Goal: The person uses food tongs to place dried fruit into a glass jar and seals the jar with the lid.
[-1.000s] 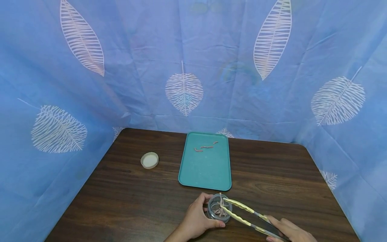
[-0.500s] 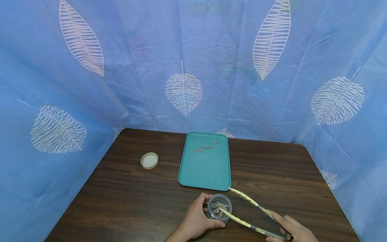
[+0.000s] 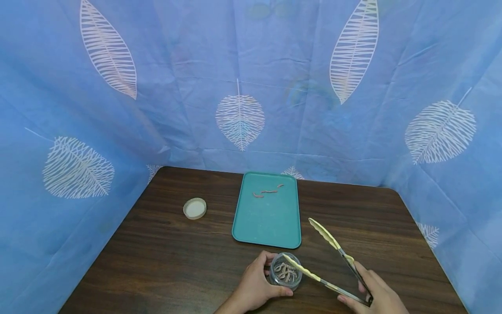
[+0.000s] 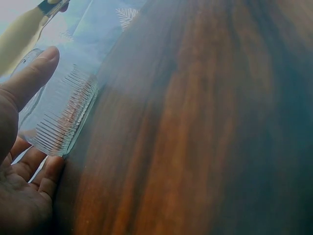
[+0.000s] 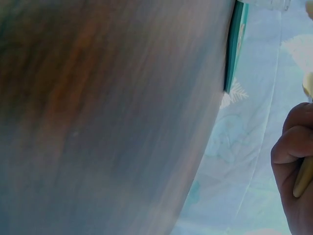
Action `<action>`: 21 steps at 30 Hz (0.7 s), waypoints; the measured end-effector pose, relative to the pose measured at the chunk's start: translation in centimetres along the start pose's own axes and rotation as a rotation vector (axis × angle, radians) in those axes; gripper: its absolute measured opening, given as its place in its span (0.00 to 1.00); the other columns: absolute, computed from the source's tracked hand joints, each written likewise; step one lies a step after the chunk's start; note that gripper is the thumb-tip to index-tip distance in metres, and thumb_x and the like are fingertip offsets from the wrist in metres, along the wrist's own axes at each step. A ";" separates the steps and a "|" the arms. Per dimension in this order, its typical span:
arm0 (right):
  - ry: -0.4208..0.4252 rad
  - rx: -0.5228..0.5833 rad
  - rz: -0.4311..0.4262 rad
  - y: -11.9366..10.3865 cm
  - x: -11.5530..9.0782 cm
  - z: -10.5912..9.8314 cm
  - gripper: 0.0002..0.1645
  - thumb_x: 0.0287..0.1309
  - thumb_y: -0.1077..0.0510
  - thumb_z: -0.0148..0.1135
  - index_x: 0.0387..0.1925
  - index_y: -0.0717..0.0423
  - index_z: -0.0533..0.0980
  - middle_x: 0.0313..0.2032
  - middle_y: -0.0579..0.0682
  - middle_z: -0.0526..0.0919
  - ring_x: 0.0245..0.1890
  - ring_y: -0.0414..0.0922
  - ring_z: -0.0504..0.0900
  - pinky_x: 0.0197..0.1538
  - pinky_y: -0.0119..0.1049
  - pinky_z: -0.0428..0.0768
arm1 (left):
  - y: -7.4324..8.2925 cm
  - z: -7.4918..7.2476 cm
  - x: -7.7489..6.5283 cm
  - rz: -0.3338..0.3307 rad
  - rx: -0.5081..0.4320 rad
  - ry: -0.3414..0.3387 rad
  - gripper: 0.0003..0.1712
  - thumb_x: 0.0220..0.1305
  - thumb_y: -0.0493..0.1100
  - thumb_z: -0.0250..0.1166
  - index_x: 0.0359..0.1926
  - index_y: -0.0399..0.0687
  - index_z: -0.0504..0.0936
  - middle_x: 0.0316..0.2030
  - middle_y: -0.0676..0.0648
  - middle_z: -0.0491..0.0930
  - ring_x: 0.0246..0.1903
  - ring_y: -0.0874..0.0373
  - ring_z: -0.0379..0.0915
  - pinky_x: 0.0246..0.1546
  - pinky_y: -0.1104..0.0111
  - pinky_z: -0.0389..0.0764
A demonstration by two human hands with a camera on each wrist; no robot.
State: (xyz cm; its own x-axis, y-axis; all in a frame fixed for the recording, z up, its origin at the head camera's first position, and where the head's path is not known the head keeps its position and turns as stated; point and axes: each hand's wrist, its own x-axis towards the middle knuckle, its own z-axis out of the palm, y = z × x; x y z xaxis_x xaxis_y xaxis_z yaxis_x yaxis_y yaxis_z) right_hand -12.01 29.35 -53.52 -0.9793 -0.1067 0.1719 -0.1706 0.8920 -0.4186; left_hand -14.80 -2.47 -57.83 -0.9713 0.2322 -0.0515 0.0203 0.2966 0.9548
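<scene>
Your right hand point(image 3: 376, 288) grips the spread tongs point(image 3: 310, 274), your left hand point(image 3: 256, 279) holds the jar point(image 3: 294, 284) with strips point(image 3: 285, 273) inside on the bench point(image 3: 168, 257), and picking these seems the present step, which calls for narrowing the tongs.

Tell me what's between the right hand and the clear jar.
Yellow-tipped tongs, per the head view: the right hand holds them spread, one arm spanning the gap to the clear jar's mouth.

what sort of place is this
Probably a makeshift work or filming booth: blue leaf-patterned cloth hangs behind and on both sides of a dark wood-look table, with a teal tray lying on it. The room beyond is hidden.
</scene>
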 end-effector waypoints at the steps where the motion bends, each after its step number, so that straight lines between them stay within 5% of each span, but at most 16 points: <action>1: -0.042 -0.010 0.031 -0.2 0.3 -0.2 0.58 0.51 0.40 0.86 0.73 0.66 0.71 0.33 0.41 0.67 0.23 0.31 0.57 0.28 0.30 0.60 | 0.0 0.0 0.0 0.000 0.000 -0.002 0.46 0.46 0.50 0.91 0.65 0.58 0.77 0.56 0.53 0.84 0.53 0.64 0.79 0.53 0.73 0.84; 13: -0.291 0.016 0.184 -1.6 3.0 -1.1 0.64 0.61 0.32 0.77 0.81 0.66 0.60 0.37 0.47 0.72 0.30 0.41 0.66 0.36 0.39 0.66 | 0.0 -0.1 0.2 -0.014 -0.020 -0.021 0.45 0.48 0.50 0.91 0.65 0.59 0.77 0.57 0.54 0.83 0.53 0.65 0.79 0.53 0.72 0.84; 21: -0.322 0.115 0.196 -2.5 4.8 -0.4 0.62 0.61 0.31 0.76 0.82 0.61 0.59 0.38 0.49 0.74 0.28 0.40 0.68 0.33 0.35 0.68 | 0.0 -0.1 0.2 -0.035 -0.019 -0.010 0.45 0.46 0.50 0.92 0.63 0.59 0.78 0.55 0.56 0.83 0.51 0.67 0.78 0.51 0.74 0.82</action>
State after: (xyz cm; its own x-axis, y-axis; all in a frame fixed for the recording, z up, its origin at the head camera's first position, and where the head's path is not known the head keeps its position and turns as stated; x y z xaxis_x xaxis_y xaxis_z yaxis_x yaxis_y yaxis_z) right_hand -16.26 26.81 -51.32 -0.9753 -0.0877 -0.2027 0.0303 0.8559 -0.5162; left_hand -15.06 -2.49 -57.86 -0.9688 0.2316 -0.0881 -0.0184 0.2873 0.9577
